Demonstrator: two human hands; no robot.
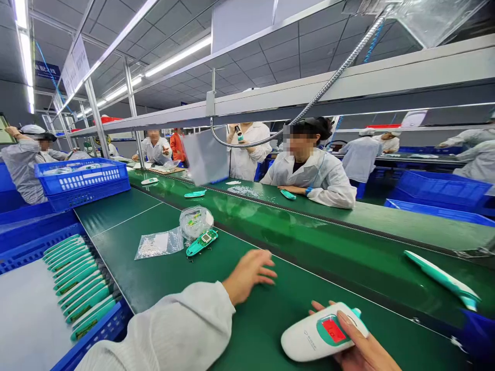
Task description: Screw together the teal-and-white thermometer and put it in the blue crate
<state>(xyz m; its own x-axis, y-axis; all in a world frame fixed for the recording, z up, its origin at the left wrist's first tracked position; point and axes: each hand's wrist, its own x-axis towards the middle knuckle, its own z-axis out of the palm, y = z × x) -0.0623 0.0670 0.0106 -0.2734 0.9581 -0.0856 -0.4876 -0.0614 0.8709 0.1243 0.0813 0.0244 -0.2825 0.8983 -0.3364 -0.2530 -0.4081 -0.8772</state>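
Note:
My right hand [365, 344] holds a white and teal digital thermometer [303, 340] just above the green work surface, its small screen lit red. The thumb lies across the front beside the screen, while the other fingers are behind it. Over the middle of the bench my left hand [247, 275] reaches out with its fingers apart and nothing in them. Beyond that hand, to its left, lies an opened teal thermometer half [202, 243] with its circuit board showing. Next to it are a clear bag of small parts [160, 243] and a round clear bag [196, 222].
At the left, a blue crate [98, 342] holds a row of teal thermometer halves [79, 288]. A blue basket [83, 183] stands behind it. Another thermometer [441, 278] lies on the green conveyor belt [348, 252]. A co-worker [313, 175] leans on the far side.

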